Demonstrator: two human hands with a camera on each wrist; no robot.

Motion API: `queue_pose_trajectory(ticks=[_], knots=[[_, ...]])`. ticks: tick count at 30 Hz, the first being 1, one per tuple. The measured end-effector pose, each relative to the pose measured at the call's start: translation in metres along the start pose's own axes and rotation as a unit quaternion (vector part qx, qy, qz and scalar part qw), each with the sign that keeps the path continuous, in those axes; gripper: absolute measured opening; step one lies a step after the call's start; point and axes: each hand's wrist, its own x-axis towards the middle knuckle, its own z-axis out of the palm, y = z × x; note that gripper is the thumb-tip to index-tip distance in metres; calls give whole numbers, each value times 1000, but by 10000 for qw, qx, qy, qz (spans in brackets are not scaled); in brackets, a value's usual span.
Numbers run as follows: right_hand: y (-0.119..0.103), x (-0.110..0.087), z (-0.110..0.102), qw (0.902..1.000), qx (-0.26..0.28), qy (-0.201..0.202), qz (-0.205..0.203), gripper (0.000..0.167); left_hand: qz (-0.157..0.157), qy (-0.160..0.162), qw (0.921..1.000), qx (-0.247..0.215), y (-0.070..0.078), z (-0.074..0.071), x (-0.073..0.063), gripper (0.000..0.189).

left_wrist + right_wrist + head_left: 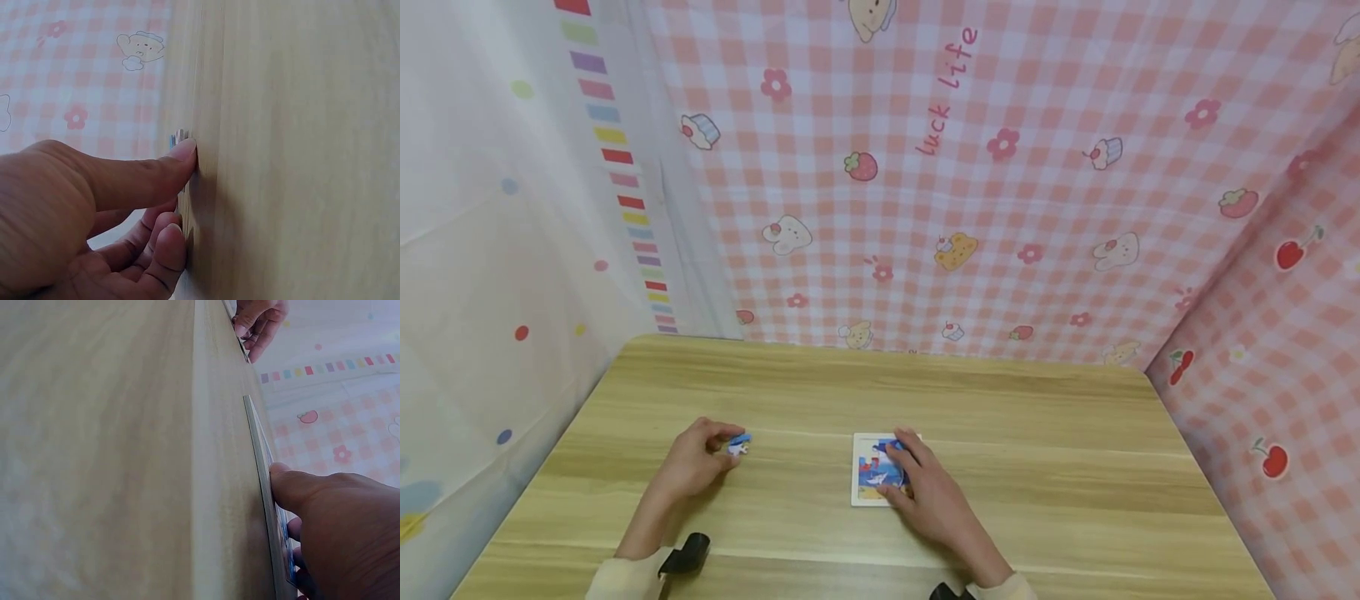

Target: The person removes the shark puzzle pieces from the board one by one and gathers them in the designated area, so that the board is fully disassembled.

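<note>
On the table's left part, my left hand [695, 458] pinches some small blue and white jigsaw pieces [739, 445] between thumb and fingers. In the left wrist view the thin edges of these pieces [180, 135] show past the thumb tip, and the hand hides the rest. Near the middle lies a square jigsaw puzzle [872, 479] in a white frame, with a mostly blue picture and a yellow strip at the bottom. My right hand [934, 493] rests on its right side with fingers spread, covering part of the picture. The right wrist view shows the thumb touching the puzzle's face.
Both hands work on a light wooden table [1037, 442]. Behind it hangs a pink checked cloth [910, 200], with another pink cloth [1277, 350] at the right and a white dotted one [490, 275] at the left. Each wrist carries a black device.
</note>
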Motion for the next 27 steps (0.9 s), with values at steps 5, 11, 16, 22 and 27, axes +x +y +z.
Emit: queue_pose_trajectory(ticks=[5,11,16,22,27], knots=[[0,0,1,10000,17,28,-2,61,-61,-12,10000,-42,0,-1,-1,35],[0,0,2,9998,109,146,-40,61,-13,6,10000,-24,0,-1,-3,38],[1,0,1,9998,190,78,46,61,39,192,9998,-53,6,2,-6,45],[2,1,-1,9995,312,16,75,61,-13,453,9990,8,19,9,-8,53],[3,0,-4,9995,295,128,-3,62,43,554,9984,-46,32,19,-7,51]])
